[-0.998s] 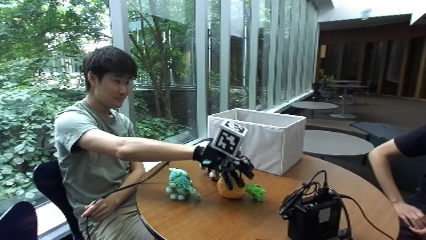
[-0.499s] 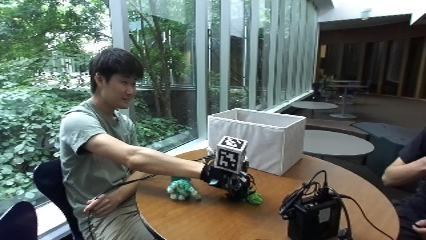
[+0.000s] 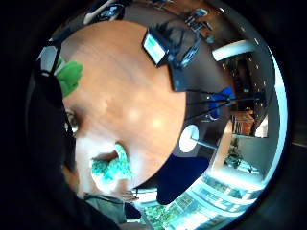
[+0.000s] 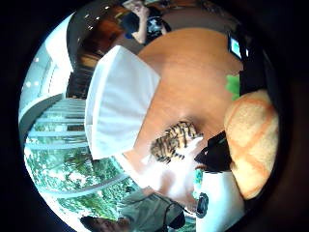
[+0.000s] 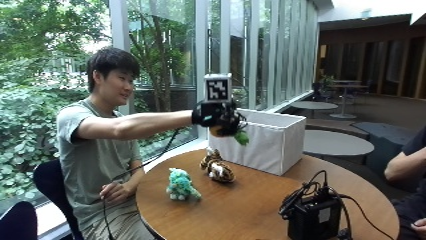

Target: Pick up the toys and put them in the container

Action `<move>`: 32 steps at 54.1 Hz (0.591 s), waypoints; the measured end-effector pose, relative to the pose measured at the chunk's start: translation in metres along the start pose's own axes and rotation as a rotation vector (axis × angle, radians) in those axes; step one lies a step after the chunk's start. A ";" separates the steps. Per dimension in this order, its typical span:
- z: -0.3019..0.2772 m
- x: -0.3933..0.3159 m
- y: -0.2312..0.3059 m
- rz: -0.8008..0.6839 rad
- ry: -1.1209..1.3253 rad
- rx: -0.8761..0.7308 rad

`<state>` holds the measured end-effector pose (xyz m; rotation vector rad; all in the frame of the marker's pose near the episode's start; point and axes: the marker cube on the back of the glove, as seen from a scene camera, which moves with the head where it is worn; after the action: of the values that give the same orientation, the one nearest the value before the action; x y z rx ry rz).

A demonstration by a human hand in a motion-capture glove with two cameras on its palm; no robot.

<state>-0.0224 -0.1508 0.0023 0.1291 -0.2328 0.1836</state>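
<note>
Gloved right hand (image 5: 216, 117) up in the air with the arm stretched out, fingers curled round an orange plush toy (image 5: 221, 131) with a green leafy bit dangling underneath. Held well above the round wooden table (image 5: 253, 210), just beside the near corner of the white fabric container (image 5: 266, 142), not over its opening. From the thumb side palm view, same orange toy (image 4: 253, 140) pressed right up against the palm, pale criss-cross lines on it, probably a pineapple but hard to say for sure. Green leaves (image 3: 69, 76) poking out past the glove in the little finger side view too.

Down on the table, two more toys standing near each other: a teal plush animal (image 5: 181, 184) toward the near edge and a striped tiger toy (image 5: 217, 167) between it and the container, close to the container's front wall but apart from it. Both still out on the wood, neither touched.

Container sitting on the far side of the table by the window, top open. Black box with a bundle of cables (image 5: 313, 215) parked near the other edge of the table, well apart from the toys. Bare left hand (image 5: 114, 192) down by the lap, below the table edge.
</note>
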 end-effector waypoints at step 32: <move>-0.076 -0.262 0.027 -0.390 0.191 0.149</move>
<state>-0.2623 -0.1564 -0.1312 0.2995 -0.0008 -0.1754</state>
